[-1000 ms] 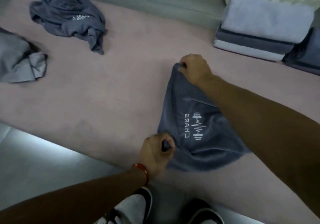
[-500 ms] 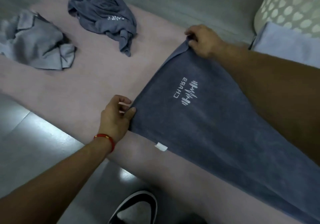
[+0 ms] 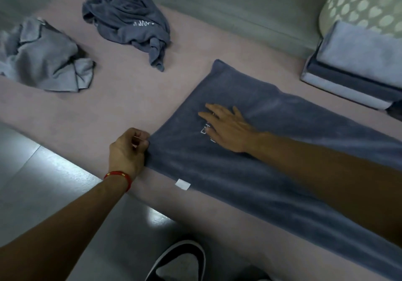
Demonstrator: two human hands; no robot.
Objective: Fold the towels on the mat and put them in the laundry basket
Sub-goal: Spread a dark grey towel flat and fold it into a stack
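Dark blue cloth now lies spread flat along the pink mat (image 3: 108, 111): the towel (image 3: 250, 172), bunched a second ago, has been opened out. Its near corner is pinched by the left hand (image 3: 128, 150), while the right hand (image 3: 226, 126), fingers straight, is pressed flat on it. Folding can begin. Farther off, two crumpled towels (image 3: 128, 19) wait; folded ones (image 3: 356, 67) are stacked beside the laundry basket (image 3: 365, 4).

You can read no whole word: your right hand (image 3: 228, 129) covers most of the white print on the flat dark blue-grey towel (image 3: 250, 172), and the white zigzag mark on the crumpled dark blue-grey towel (image 3: 128, 17) is illegible.
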